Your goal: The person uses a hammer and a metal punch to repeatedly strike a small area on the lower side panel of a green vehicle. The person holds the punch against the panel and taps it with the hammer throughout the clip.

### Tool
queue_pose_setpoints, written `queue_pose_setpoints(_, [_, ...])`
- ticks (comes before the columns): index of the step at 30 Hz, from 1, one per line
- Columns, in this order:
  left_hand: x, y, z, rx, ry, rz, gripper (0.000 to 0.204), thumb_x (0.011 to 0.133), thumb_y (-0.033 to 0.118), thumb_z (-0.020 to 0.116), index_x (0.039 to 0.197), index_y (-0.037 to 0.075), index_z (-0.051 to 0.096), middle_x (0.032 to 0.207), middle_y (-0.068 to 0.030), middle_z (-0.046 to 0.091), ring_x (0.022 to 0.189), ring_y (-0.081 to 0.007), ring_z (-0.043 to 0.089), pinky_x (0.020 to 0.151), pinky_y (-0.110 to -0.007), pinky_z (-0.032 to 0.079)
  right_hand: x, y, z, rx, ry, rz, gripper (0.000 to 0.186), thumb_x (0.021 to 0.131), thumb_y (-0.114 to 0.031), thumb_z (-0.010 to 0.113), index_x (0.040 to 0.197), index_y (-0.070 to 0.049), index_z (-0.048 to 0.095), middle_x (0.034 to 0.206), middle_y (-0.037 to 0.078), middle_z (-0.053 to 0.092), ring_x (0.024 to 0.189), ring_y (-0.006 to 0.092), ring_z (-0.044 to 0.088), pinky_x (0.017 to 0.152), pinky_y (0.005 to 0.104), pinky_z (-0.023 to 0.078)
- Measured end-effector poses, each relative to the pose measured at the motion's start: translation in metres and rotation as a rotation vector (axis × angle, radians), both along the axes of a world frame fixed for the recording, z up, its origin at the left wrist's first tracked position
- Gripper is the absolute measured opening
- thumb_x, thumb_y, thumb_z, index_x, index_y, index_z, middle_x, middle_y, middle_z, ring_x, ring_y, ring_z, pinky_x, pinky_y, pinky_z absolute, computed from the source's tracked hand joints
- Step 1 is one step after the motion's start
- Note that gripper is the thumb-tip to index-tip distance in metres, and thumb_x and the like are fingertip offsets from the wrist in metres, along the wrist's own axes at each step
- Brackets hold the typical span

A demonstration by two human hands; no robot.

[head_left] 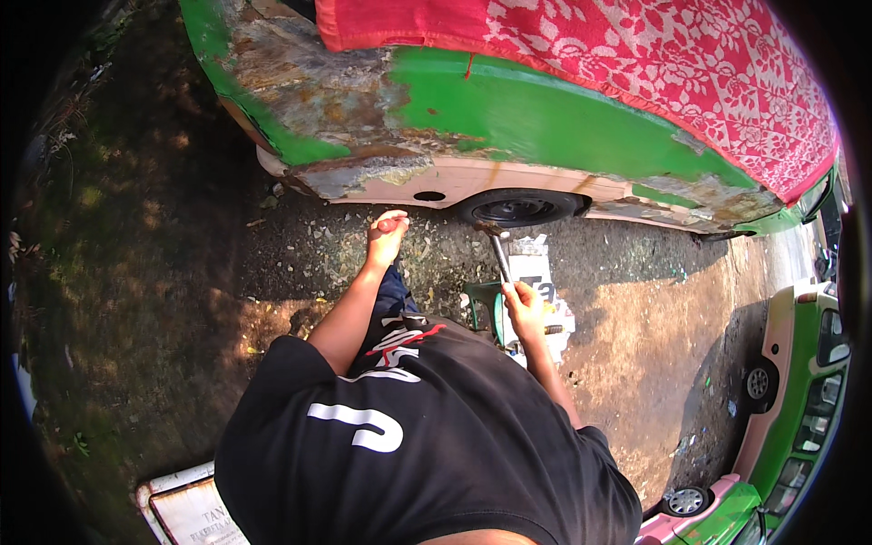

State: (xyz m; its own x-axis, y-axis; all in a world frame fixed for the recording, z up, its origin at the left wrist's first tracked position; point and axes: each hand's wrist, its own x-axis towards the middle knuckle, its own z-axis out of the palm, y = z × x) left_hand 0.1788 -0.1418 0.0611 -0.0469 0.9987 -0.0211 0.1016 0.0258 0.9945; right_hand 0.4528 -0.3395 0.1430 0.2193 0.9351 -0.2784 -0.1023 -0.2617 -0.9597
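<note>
Hammer (501, 258) in the snugly wrapped right grip (523, 311), left grip (387, 236) curled, contents unclear, near green vehicle (545, 111).

Green over pale pink, with rust-brown patches, the van (527, 109) bears a red cloth (654, 64) with white flowers; near it, a grey tool (500, 257).

Bare ground (645, 336) is dappled by sunlight and shadow; a green-and-pink van (788, 418) is parked at right, a rust-edged white board (195, 510) seen lower left.
</note>
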Motion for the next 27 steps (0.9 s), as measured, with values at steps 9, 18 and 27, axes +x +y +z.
queue_pose_setpoints(9, [-0.007, -0.047, 0.037, 0.287, 0.249, -0.153, 0.013, 0.080, 0.004, 0.072, 0.092, 0.005, 0.069, 0.094, -0.0072, 0.064, 0.086, -0.0191, 0.064, 0.079, -0.030, 0.051, 0.005, -0.026, -0.009, -0.071, 0.001, -0.018, 0.025, 0.094, -0.023, 0.065, 0.100, 0.001, 0.068, 0.068, -0.005, 0.053, 0.061, 0.0035, 0.045, 0.056, 0.0208, 0.036])
queue_pose_setpoints(18, [-0.008, -0.002, 0.043, 0.491, 0.338, -0.257, 0.020, 0.076, 0.005, 0.077, 0.088, 0.004, 0.061, 0.097, -0.0100, 0.056, 0.089, -0.0261, 0.058, 0.078, -0.035, 0.049, -0.016, 0.005, -0.018, -0.012, 0.082, -0.007, 0.023, 0.095, -0.027, 0.065, 0.091, -0.004, 0.066, 0.062, -0.005, 0.053, 0.049, 0.0021, 0.041, 0.046, 0.0188, 0.029])
queue_pose_setpoints(27, [0.020, 0.066, 0.004, -0.052, -0.262, -0.469, 0.017, 0.082, -0.001, 0.066, 0.091, 0.005, 0.054, 0.102, -0.0022, 0.048, 0.084, -0.0120, 0.051, 0.083, -0.030, 0.053, -0.019, 0.056, -0.002, -0.129, -0.133, 0.008, 0.036, 0.092, -0.034, 0.066, 0.096, 0.001, 0.068, 0.065, -0.002, 0.055, 0.060, 0.0054, 0.047, 0.055, 0.0232, 0.038])
